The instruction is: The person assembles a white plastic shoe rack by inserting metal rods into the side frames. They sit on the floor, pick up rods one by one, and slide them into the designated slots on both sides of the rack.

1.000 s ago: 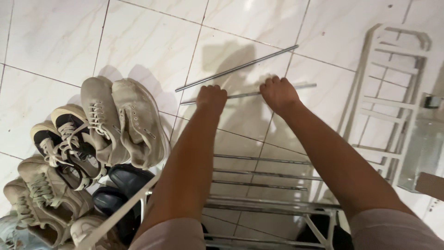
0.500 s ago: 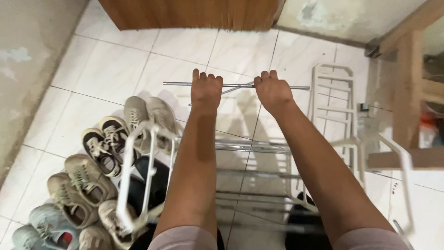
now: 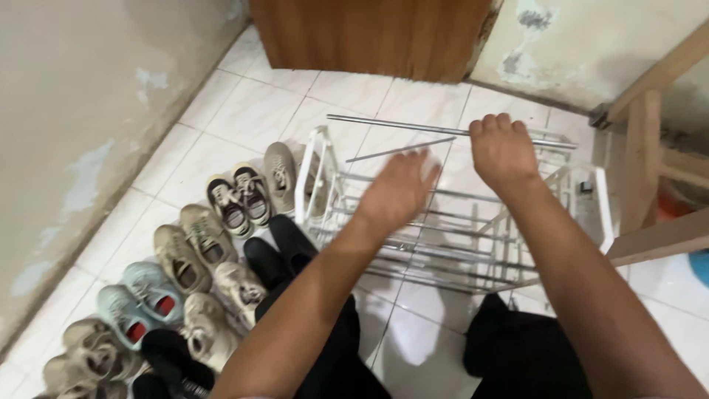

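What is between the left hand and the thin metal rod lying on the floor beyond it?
Nothing visible is. The left hand hangs open above the rack's rails, and the loose rod lies just past its fingertips on bare tile. The right hand grips the other rod, farther back.

Thin straight metal rod [image 3: 413, 127], level above white wire shoe rack [image 3: 443, 236].

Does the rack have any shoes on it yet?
Empty: only bare bars show on the rack; the shoes sit on the floor beside it.
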